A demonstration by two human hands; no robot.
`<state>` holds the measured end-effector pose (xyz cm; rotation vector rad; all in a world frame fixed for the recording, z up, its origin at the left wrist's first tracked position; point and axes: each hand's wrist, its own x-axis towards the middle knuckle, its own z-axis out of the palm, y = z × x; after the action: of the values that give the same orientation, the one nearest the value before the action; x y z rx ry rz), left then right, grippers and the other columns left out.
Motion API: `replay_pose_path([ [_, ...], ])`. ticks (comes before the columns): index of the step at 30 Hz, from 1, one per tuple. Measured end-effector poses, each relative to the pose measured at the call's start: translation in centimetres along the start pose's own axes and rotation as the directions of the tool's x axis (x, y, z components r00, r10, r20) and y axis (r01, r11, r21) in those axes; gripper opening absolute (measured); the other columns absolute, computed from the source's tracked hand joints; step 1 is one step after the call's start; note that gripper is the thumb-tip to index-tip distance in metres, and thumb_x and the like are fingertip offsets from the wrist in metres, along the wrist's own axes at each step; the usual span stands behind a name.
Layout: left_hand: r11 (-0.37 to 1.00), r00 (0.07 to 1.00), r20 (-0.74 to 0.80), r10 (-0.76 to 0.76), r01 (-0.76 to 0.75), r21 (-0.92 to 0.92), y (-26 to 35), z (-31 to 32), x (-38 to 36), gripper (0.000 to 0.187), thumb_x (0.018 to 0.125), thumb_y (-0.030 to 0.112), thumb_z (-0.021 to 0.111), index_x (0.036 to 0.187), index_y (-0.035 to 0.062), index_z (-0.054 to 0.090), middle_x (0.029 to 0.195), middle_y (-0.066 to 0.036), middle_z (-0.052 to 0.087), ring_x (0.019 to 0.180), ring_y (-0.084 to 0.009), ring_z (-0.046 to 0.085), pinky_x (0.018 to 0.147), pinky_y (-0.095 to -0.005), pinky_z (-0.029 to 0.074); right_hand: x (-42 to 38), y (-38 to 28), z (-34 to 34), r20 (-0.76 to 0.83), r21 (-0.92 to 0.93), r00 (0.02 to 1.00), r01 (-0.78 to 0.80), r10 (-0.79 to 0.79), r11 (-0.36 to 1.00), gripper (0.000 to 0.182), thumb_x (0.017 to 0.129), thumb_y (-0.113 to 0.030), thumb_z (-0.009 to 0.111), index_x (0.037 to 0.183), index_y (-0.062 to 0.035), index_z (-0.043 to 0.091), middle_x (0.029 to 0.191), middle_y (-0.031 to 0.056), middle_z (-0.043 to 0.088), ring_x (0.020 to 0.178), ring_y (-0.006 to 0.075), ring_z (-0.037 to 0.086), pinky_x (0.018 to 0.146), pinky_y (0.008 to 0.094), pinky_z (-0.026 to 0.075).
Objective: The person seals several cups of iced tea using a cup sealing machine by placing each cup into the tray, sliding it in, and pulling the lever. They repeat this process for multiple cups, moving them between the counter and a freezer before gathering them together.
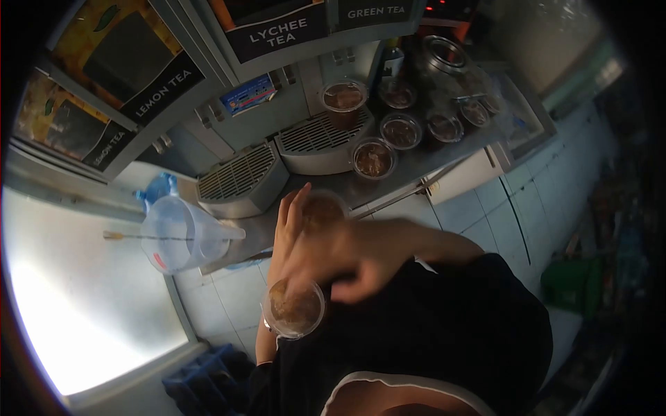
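My left hand (pixel 286 225) reaches up from the lower left, its fingers curved along the side of a plastic cup of brown drink (pixel 322 206) at the counter's front edge. The thumb is hidden behind my other hand. My right hand (pixel 340 260) crosses in front of it, smeared by motion. Its fingertips are at a round clear plastic cup (pixel 297 315), which is over my left forearm with its rim toward me. Something brownish shows through this cup; I cannot make out whether it is drink or skin.
Several lidded cups of brown drink (pixel 374 159) stand on the counter at the right. Another cup (pixel 344 100) is on a grated drip tray (pixel 322 135) under the tea dispensers (pixel 277 35). A clear funnel-ended jug (pixel 173 232) with a long stick is at the left. Blue crates (pixel 208 381) sit on the floor.
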<state>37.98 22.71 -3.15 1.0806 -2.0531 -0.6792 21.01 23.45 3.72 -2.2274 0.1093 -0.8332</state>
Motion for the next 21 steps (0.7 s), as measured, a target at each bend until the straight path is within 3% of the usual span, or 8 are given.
replay_pose_path([
  [1,0.997,0.996,0.044,0.076,-0.076,0.008,-0.9,-0.4,0.1,0.092,0.053,0.011,0.082,0.135,0.0078,0.040,0.124,-0.016,0.046,0.112,-0.0327,0.052,0.092,-0.0406,0.047,-1.4,0.2,-2.1,-0.181,-0.268,0.960,-0.257,0.214,0.928,0.060,0.072,-0.022,0.075,0.126,-0.0077,0.051,0.116,0.0155,0.053,0.107,0.0301,0.055,0.088,0.0394,0.047],
  [2,0.997,0.995,0.070,0.068,-0.066,-0.039,-0.9,-1.0,0.1,0.092,0.052,0.011,0.082,0.134,0.0078,0.041,0.124,-0.016,0.046,0.111,-0.0324,0.053,0.092,-0.0403,0.047,-2.8,0.5,-3.9,-0.397,-0.453,0.848,-0.514,0.351,0.728,0.062,0.072,-0.027,0.075,0.126,-0.0071,0.050,0.115,0.0161,0.053,0.105,0.0299,0.056,0.087,0.0401,0.047],
  [4,0.991,0.991,0.122,0.055,-0.040,-0.125,-0.2,-2.6,0.5,0.091,0.051,0.012,0.082,0.134,0.0078,0.042,0.123,-0.015,0.047,0.109,-0.0317,0.054,0.091,-0.0397,0.048,-4.9,2.7,-3.9,-0.683,-0.429,0.393,-0.898,0.616,0.097,0.066,0.068,-0.037,0.077,0.121,-0.0076,0.052,0.118,0.0179,0.049,0.106,0.0336,0.053,0.086,0.0424,0.049],
  [7,0.982,0.986,0.138,0.095,-0.070,-0.174,-0.7,-3.5,0.6,0.090,0.050,0.011,0.083,0.131,0.0073,0.044,0.123,-0.015,0.047,0.107,-0.0314,0.056,0.089,-0.0385,0.049,-6.0,7.1,-2.1,-0.781,-0.413,0.248,-0.893,0.573,-0.178,0.071,0.062,-0.046,0.078,0.118,-0.0108,0.054,0.123,0.0198,0.043,0.112,0.0397,0.046,0.083,0.0464,0.050],
  [10,0.981,0.982,0.155,0.107,-0.078,-0.180,-1.6,-3.9,0.5,0.089,0.049,0.011,0.083,0.129,0.0067,0.045,0.122,-0.015,0.047,0.107,-0.0314,0.056,0.089,-0.0379,0.050,-6.2,8.7,-1.9,-0.782,-0.317,0.153,-0.932,0.604,-0.175,0.071,0.058,-0.043,0.080,0.118,-0.0139,0.054,0.127,0.0207,0.038,0.117,0.0446,0.038,0.084,0.0492,0.050],
  [13,0.977,0.979,0.159,0.128,-0.097,-0.188,-2.3,-4.0,0.5,0.087,0.048,0.010,0.084,0.127,0.0065,0.047,0.122,-0.016,0.048,0.107,-0.0319,0.056,0.090,-0.0373,0.050,-6.1,8.6,-1.0,-0.801,-0.301,0.175,-0.944,0.573,-0.133,0.069,0.056,-0.036,0.079,0.118,-0.0152,0.055,0.127,0.0214,0.037,0.119,0.0443,0.035,0.086,0.0501,0.049],
  [19,0.969,0.971,0.185,0.155,-0.113,-0.220,-3.3,-3.6,0.6,0.086,0.046,0.010,0.084,0.125,0.0039,0.049,0.117,-0.016,0.052,0.108,-0.0316,0.056,0.092,-0.0385,0.048,-4.7,2.7,-2.0,-0.812,-0.306,0.238,-0.951,0.533,-0.040,0.067,0.054,-0.030,0.078,0.116,-0.0153,0.054,0.117,0.0229,0.046,0.112,0.0425,0.046,0.082,0.0481,0.050],
  [21,0.960,0.966,0.203,0.159,-0.104,-0.258,-3.6,-3.3,0.8,0.090,0.047,0.009,0.083,0.129,0.0056,0.046,0.121,-0.016,0.049,0.109,-0.0322,0.055,0.092,-0.0379,0.048,-3.0,1.0,-3.6,-0.731,-0.271,0.223,-0.962,0.645,0.026,0.067,0.055,-0.030,0.077,0.116,-0.0157,0.054,0.111,0.0215,0.052,0.106,0.0395,0.052,0.081,0.0462,0.050],
])
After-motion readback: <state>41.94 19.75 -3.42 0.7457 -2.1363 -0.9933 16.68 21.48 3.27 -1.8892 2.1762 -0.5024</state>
